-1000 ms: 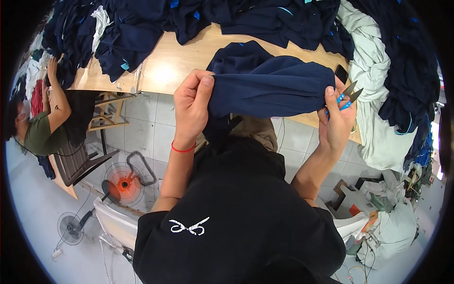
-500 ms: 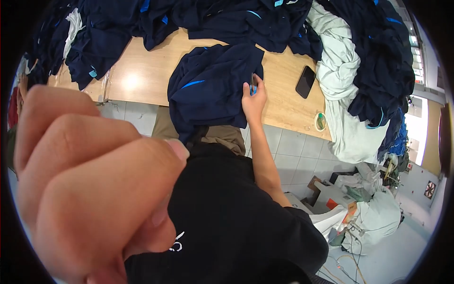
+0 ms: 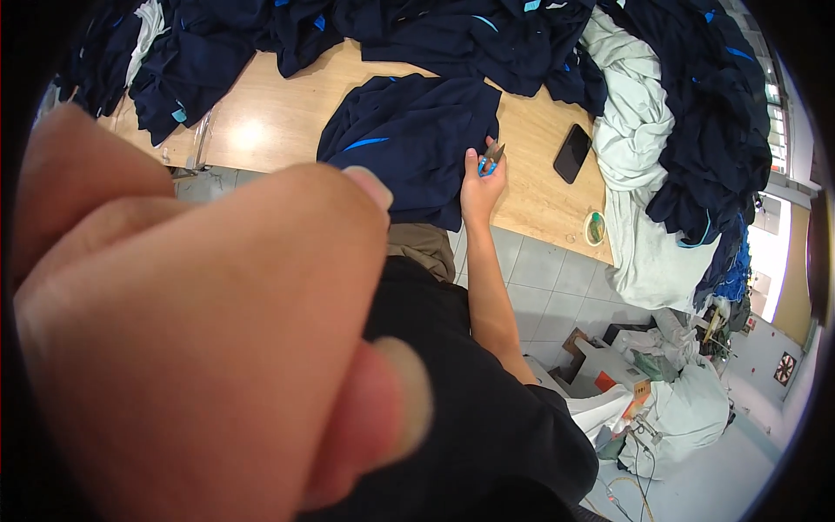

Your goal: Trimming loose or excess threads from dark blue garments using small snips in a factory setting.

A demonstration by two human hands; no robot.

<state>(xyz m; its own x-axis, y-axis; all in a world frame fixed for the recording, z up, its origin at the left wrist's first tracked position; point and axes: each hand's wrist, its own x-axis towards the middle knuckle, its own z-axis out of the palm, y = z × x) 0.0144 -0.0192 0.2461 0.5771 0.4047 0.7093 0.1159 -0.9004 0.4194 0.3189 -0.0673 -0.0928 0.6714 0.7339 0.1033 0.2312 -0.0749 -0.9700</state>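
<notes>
Very close to the camera, my left hand [image 3: 200,322] fills the left side of the view, its fingers curled in. Whatever it may hold is hidden. At the right edge of a navy garment [image 3: 409,143] with a bright blue strip, my right hand [image 3: 481,193] is closed around small thread snips [image 3: 490,163] with blue handles. Their metal blades point up and away. The garment lies bunched on the wooden table [image 3: 535,187] and hangs over its near edge.
Piles of navy garments [image 3: 470,43] line the far side of the table. A black phone [image 3: 572,154] lies to the right, beside a pale green cloth [image 3: 639,139]. Near the table's edge sits a small round container [image 3: 595,228]. Pale covered bundles [image 3: 683,418] stand on the lower right.
My left hand has come nearer the camera and covers more of the view. My right hand has turned slightly, so the snips show more plainly. The whole scene has shifted a little.
</notes>
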